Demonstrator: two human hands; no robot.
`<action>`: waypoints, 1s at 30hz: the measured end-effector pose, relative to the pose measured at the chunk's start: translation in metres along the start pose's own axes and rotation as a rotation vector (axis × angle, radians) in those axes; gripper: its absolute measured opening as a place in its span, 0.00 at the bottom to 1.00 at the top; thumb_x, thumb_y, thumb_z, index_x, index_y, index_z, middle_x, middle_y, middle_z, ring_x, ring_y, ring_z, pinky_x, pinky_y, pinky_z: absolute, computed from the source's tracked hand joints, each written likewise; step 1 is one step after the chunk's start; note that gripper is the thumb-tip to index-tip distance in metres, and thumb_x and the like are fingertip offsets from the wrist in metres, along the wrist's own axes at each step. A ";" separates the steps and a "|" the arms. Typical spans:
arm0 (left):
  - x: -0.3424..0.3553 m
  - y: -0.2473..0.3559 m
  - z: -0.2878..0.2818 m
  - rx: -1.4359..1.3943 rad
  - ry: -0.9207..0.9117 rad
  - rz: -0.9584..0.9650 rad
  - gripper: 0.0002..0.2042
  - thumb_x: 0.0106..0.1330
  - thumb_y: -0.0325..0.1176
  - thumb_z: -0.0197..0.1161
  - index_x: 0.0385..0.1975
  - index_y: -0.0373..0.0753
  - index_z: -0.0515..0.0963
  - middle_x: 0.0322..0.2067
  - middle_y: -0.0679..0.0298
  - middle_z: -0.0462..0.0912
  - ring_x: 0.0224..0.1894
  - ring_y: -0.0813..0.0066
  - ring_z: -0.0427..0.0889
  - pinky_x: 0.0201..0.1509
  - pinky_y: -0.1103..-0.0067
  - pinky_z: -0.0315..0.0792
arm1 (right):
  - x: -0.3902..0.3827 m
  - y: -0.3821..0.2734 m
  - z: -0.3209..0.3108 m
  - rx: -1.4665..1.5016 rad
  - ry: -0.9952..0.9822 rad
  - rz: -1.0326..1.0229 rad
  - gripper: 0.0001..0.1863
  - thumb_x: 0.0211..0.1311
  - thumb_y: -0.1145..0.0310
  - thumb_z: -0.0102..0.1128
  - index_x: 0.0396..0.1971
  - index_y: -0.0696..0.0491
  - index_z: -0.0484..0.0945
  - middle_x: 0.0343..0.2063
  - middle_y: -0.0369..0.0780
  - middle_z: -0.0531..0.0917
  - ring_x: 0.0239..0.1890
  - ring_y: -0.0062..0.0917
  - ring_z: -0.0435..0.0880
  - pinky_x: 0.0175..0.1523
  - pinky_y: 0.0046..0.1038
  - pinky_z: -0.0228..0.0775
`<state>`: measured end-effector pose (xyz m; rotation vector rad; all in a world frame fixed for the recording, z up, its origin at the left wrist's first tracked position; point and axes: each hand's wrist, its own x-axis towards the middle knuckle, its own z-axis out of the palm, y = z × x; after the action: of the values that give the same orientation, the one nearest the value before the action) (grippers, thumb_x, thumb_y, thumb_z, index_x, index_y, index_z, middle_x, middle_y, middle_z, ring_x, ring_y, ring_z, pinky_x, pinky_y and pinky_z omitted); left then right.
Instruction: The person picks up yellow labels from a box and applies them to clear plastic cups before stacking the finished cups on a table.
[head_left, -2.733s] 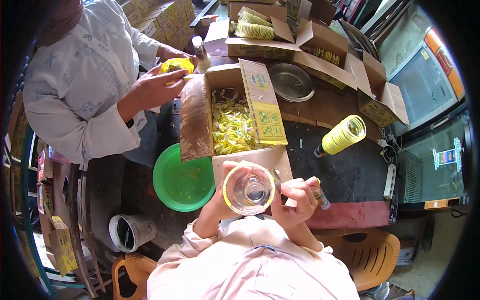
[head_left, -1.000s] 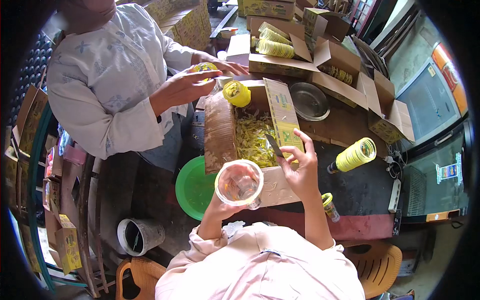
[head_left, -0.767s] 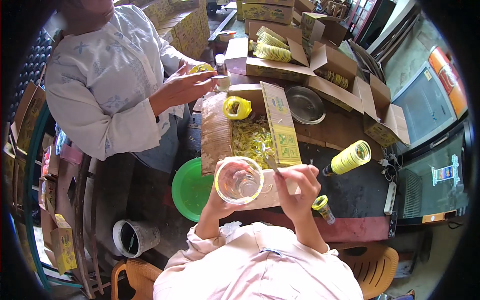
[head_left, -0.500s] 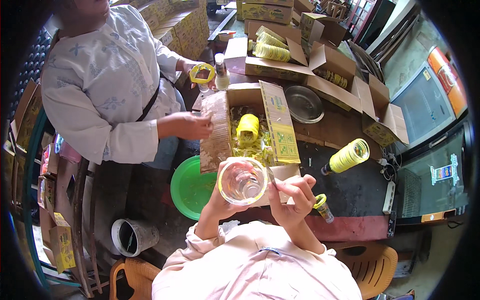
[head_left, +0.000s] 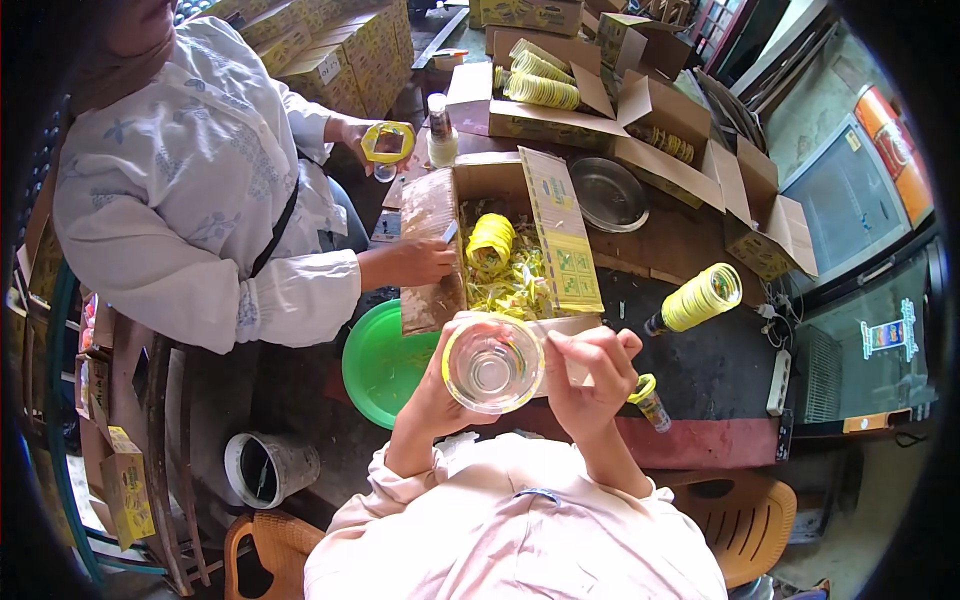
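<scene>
My left hand (head_left: 437, 385) is wrapped round a clear plastic cup (head_left: 492, 366) with a yellow rim, its mouth tilted up towards me. At the cup's right edge, my right hand (head_left: 592, 385) has thumb and forefinger pinched together; what they hold is too thin to make out. Just beyond the cup stands an open cardboard box (head_left: 428, 290) with yellow scraps (head_left: 512, 288) inside. On the scraps lies a stack of yellow-rimmed cups (head_left: 490, 243).
Across to the left, a co-worker's hand (head_left: 365, 140) holds another yellow-rimmed cup; their other hand (head_left: 420, 262) is at the box's left flap. Around stand a green basin (head_left: 375, 370), a tall cup stack (head_left: 700, 303), a metal tray (head_left: 608, 195) and a white bucket (head_left: 290, 472).
The cup in my left hand has turned slightly and shifted right; my right hand stays at its rim. The co-worker's nearer hand has moved right to the box. The thin dark piece in my right fingers shows less.
</scene>
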<state>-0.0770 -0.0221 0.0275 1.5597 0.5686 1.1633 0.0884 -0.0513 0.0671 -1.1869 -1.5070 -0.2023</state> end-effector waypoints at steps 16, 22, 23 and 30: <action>0.018 -0.006 0.000 0.034 -0.045 0.115 0.43 0.37 0.45 0.76 0.53 0.36 0.61 0.48 0.60 0.69 0.53 0.62 0.67 0.57 0.68 0.62 | 0.006 0.007 -0.012 -0.077 0.026 -0.164 0.13 0.35 0.75 0.68 0.25 0.43 0.82 0.20 0.25 0.76 0.24 0.16 0.76 0.42 0.26 0.45; 0.026 -0.008 -0.003 -0.038 -0.057 0.076 0.42 0.36 0.42 0.77 0.53 0.36 0.61 0.47 0.59 0.69 0.53 0.60 0.67 0.56 0.67 0.63 | 0.010 0.008 -0.004 -0.137 0.020 -0.199 0.13 0.35 0.74 0.68 0.26 0.43 0.82 0.20 0.25 0.76 0.24 0.15 0.75 0.42 0.27 0.44; 0.029 -0.008 -0.004 0.030 -0.082 0.132 0.42 0.35 0.42 0.77 0.52 0.36 0.62 0.47 0.59 0.69 0.53 0.60 0.67 0.56 0.67 0.63 | 0.010 0.009 -0.004 -0.139 0.021 -0.195 0.13 0.35 0.74 0.68 0.26 0.43 0.82 0.20 0.25 0.76 0.24 0.15 0.75 0.42 0.27 0.44; 0.034 -0.010 -0.002 0.103 -0.099 0.181 0.40 0.34 0.41 0.77 0.50 0.35 0.64 0.47 0.57 0.69 0.53 0.58 0.66 0.57 0.67 0.62 | 0.010 0.015 -0.006 -0.091 0.018 -0.160 0.14 0.35 0.76 0.68 0.26 0.43 0.82 0.20 0.25 0.76 0.24 0.14 0.76 0.42 0.26 0.44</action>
<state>-0.0624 0.0105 0.0310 1.7760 0.4344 1.1990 0.1050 -0.0433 0.0706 -1.1331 -1.5920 -0.3917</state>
